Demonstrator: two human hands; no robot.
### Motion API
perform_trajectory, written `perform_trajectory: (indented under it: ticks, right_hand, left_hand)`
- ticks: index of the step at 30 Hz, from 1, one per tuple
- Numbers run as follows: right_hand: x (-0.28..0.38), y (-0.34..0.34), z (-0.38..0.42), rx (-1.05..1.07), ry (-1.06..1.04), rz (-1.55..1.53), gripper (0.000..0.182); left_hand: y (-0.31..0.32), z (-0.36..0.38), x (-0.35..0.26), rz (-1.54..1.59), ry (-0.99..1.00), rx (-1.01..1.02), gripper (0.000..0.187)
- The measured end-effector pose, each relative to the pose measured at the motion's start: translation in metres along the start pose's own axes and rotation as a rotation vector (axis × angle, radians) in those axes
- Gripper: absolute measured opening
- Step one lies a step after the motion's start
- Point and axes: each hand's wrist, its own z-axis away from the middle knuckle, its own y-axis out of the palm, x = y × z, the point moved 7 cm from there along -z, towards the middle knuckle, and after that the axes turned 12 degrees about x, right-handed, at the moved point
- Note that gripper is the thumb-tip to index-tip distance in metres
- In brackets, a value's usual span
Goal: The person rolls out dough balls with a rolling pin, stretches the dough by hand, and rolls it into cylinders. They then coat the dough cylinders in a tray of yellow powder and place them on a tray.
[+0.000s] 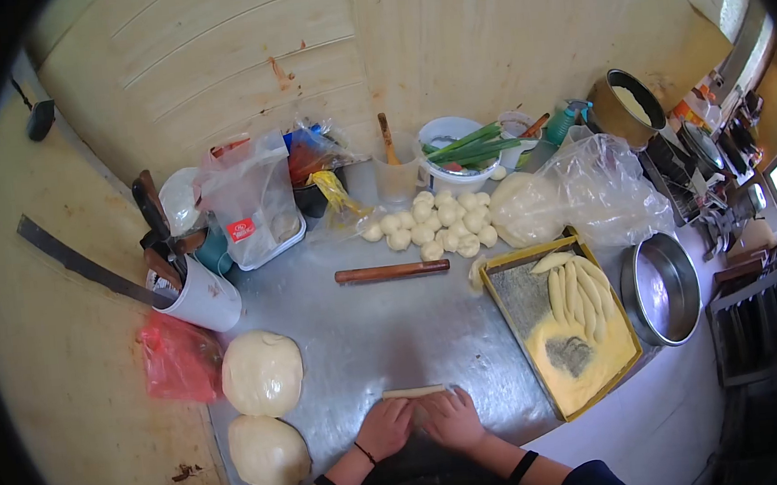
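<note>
A straight, pale strip [414, 392], perhaps dough, lies across the metal tabletop [349, 324] close to my body. My left hand [387, 426] is at its left end and my right hand [452, 418] at its right end. The fingers of both hands are bent inward and pressed at the strip's near side, with the fingertips partly hidden. Farther up the table lies a brown wooden rolling pin [392, 272], apart from both hands. Two large, smooth dough lumps, one [262, 374] behind the other [269, 452], rest to the left.
Many small dough balls [431, 225] sit at the back, beside plastic-covered dough [528, 208]. On the right, a yellow-edged tray [517, 336] holds long dough pieces [580, 292]; a round metal pan [660, 290] stands beyond. Knives fill a white container [201, 300] at left.
</note>
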Motion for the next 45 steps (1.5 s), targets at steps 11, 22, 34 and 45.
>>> perform_trajectory:
  ticks: [11,22,34,45]
  right_hand:
    - [0.013,0.021,0.025,-0.021,0.044,0.136,0.062]
    - [0.012,0.021,0.044,0.013,-0.024,0.090,0.055]
    - [0.010,0.027,0.070,0.070,-0.089,-0.034,0.061]
    - [-0.017,0.002,0.035,0.065,0.098,-0.344,0.040]
  left_hand:
    - [0.029,0.014,-0.022,0.003,-0.083,-0.089,0.041]
    - [0.036,0.029,-0.048,-0.117,-0.041,-0.103,0.044]
    - [0.023,0.046,-0.060,-0.003,-0.005,-0.068,0.050]
    - [0.012,0.055,-0.003,0.462,-0.476,0.108,0.042]
